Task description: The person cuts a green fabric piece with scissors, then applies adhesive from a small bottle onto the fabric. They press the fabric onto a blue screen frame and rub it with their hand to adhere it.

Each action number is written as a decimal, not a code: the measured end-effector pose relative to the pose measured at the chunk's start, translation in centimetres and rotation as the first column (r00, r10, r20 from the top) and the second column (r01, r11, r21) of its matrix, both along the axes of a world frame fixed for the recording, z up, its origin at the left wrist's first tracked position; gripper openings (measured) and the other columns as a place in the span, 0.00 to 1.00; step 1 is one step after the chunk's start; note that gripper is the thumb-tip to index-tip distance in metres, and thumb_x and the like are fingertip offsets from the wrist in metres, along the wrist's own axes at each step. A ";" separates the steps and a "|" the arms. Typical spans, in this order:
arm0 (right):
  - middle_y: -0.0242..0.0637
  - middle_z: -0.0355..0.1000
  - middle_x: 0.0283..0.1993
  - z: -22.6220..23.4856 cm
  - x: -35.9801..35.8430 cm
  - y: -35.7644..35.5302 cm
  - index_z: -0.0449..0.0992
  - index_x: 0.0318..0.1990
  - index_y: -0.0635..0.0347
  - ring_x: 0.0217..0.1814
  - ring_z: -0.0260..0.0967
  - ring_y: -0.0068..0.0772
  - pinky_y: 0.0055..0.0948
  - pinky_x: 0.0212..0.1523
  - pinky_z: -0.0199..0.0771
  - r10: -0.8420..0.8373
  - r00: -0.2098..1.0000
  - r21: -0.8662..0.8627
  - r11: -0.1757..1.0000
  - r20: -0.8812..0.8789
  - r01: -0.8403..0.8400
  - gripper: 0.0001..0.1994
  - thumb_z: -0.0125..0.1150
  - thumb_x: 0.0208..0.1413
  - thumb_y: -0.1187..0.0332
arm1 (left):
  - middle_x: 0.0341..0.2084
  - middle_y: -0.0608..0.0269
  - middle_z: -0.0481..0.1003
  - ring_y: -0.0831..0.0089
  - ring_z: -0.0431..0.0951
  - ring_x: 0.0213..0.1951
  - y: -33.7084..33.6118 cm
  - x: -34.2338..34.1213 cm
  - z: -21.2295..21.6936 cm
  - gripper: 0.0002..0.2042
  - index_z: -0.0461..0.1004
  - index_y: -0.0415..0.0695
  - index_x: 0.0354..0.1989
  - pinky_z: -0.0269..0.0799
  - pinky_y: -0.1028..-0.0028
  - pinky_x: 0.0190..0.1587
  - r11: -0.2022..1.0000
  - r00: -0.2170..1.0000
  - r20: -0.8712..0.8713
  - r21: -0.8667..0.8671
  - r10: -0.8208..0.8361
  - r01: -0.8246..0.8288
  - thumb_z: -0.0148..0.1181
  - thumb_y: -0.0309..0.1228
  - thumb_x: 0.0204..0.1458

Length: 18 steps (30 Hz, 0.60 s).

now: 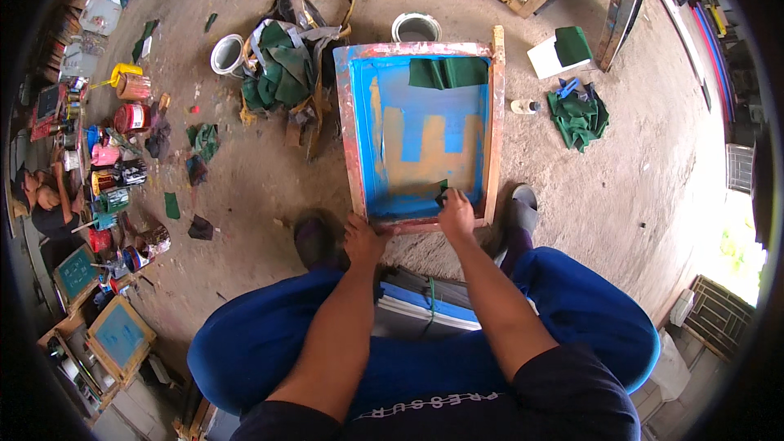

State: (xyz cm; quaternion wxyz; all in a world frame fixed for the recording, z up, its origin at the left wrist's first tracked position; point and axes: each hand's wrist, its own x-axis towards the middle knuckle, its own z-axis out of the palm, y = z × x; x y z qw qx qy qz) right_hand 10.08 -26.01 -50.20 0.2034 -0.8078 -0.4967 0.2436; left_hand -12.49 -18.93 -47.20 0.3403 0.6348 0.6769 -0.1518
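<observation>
A wooden silk-screen frame (493, 131) with blue-stained mesh lies on the floor between my feet. Its mesh carries tan block shapes toward the middle. My left hand (363, 238) grips the frame's near left corner. Inside the near right part, my right hand (456, 214) pinches a small dark green cloth scrap (443, 188) against the mesh; the fingers partly cover it. Along the far right inside edge lies a folded green cloth (449, 73).
Green rags (282, 69) fill a torn sack at the far left, beside a metal can (227, 55). Another can (416, 28) stands behind the frame. A small bottle (525, 106) and green cloth (580, 118) lie right. Paint pots (132, 117) line the left; a person (53, 200) is beyond.
</observation>
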 end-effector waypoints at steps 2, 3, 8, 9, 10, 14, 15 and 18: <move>0.49 0.77 0.49 -1.2 -3.1 1.3 0.76 0.47 0.60 0.53 0.76 0.56 0.50 0.53 0.79 -0.018 0.999 0.025 1.000 0.051 0.016 0.15 0.64 0.50 0.77 | 0.62 0.32 0.63 0.37 0.72 0.60 -0.3 -0.3 -1.2 0.64 0.44 0.34 0.71 0.71 0.47 0.59 1.000 1.000 0.032 0.026 0.001 -0.002 0.79 0.61 0.37; 0.48 0.76 0.52 -1.9 -5.9 2.8 0.75 0.51 0.59 0.56 0.75 0.53 0.48 0.55 0.79 0.024 0.997 -0.146 0.989 0.076 -0.012 0.17 0.62 0.52 0.76 | 0.62 0.32 0.63 0.37 0.71 0.61 -0.4 -0.4 -1.7 0.65 0.43 0.34 0.72 0.71 0.47 0.59 1.000 1.000 0.027 0.025 0.017 -0.017 0.79 0.62 0.37; 0.48 0.75 0.61 -1.2 -7.9 5.5 0.74 0.64 0.54 0.62 0.75 0.49 0.46 0.57 0.80 0.277 0.954 -0.207 0.933 -0.113 -0.296 0.23 0.55 0.59 0.73 | 0.63 0.32 0.62 0.36 0.70 0.62 -0.4 -0.6 -2.5 0.66 0.41 0.34 0.73 0.72 0.48 0.60 1.000 1.000 0.017 0.013 0.024 -0.024 0.80 0.61 0.36; 0.50 0.77 0.57 -0.5 -5.9 4.5 0.75 0.61 0.57 0.56 0.78 0.52 0.50 0.53 0.81 0.206 0.973 -0.165 0.961 -0.104 -0.221 0.21 0.55 0.58 0.72 | 0.63 0.32 0.61 0.36 0.70 0.62 -0.2 -0.4 -2.3 0.66 0.40 0.34 0.73 0.72 0.48 0.61 0.999 0.999 0.032 0.027 0.018 -0.019 0.80 0.61 0.36; 0.50 0.78 0.55 0.1 -3.3 3.2 0.75 0.59 0.58 0.54 0.78 0.53 0.51 0.51 0.80 0.130 0.988 -0.209 0.967 -0.086 -0.146 0.20 0.55 0.60 0.72 | 0.63 0.32 0.61 0.36 0.70 0.62 -0.1 -0.2 -1.9 0.66 0.40 0.35 0.73 0.72 0.48 0.61 1.000 0.999 0.023 0.007 0.024 -0.024 0.80 0.60 0.37; 0.47 0.76 0.45 -0.4 1.0 -0.1 0.76 0.46 0.60 0.51 0.76 0.53 0.48 0.50 0.78 -0.160 0.980 -0.023 0.987 -0.121 0.158 0.14 0.62 0.50 0.80 | 0.64 0.32 0.60 0.36 0.71 0.61 0.2 0.2 -0.8 0.67 0.38 0.36 0.74 0.72 0.48 0.61 0.992 0.996 0.005 -0.083 0.091 -0.091 0.81 0.59 0.37; 0.47 0.76 0.45 -1.1 0.1 0.0 0.76 0.46 0.59 0.50 0.75 0.53 0.48 0.49 0.78 -0.248 0.917 0.062 0.958 -0.312 0.281 0.14 0.62 0.50 0.79 | 0.64 0.32 0.59 0.36 0.71 0.61 0.2 0.1 -0.7 0.67 0.38 0.36 0.74 0.72 0.48 0.61 0.992 0.996 0.009 -0.095 0.087 -0.086 0.81 0.59 0.37; 0.46 0.75 0.49 -3.1 -6.6 3.0 0.75 0.48 0.57 0.54 0.74 0.51 0.47 0.51 0.79 -0.052 0.994 0.118 0.991 -0.097 0.064 0.17 0.63 0.49 0.77 | 0.65 0.30 0.58 0.35 0.70 0.62 0.3 0.0 -0.9 0.67 0.37 0.36 0.74 0.72 0.47 0.61 0.990 0.996 0.029 -0.108 0.090 -0.086 0.80 0.59 0.38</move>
